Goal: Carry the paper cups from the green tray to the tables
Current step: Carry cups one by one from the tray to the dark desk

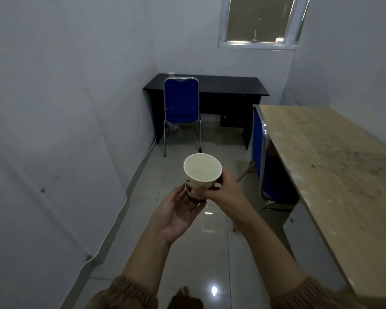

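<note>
I see one paper cup (202,172) held up in mid-air at the centre of my view, above the shiny tiled floor (210,253) and touching no table. It stands upright with its open mouth towards the camera. The inside looks pale and I can make out nothing in it. The outside has a brown print low on the wall.

The right hand (223,192) has the cup clamped by its lower half, thumb across the near side and fingers wrapped round the far side. The left hand (176,210) lies palm up just under and beside the cup's base. Its fingers are loosely spread and reach the bottom of the cup, supporting it rather than closing round it. Both forearms come out of gathered brown sleeves (125,293) at the bottom edge.

Ahead, against the far wall, is a black desk (227,85) with a blue chair (181,101) drawn up to its left part, the chair's back facing me. A small pale thing (171,73) sits on the desk's far left corner, too small for me to identify.

Along the right side runs a light wooden table (321,152), its top scuffed and speckled. A second blue chair (257,139) is tucked against its near edge. A white-framed window (259,21) is set high in the far wall above the desk.
</note>
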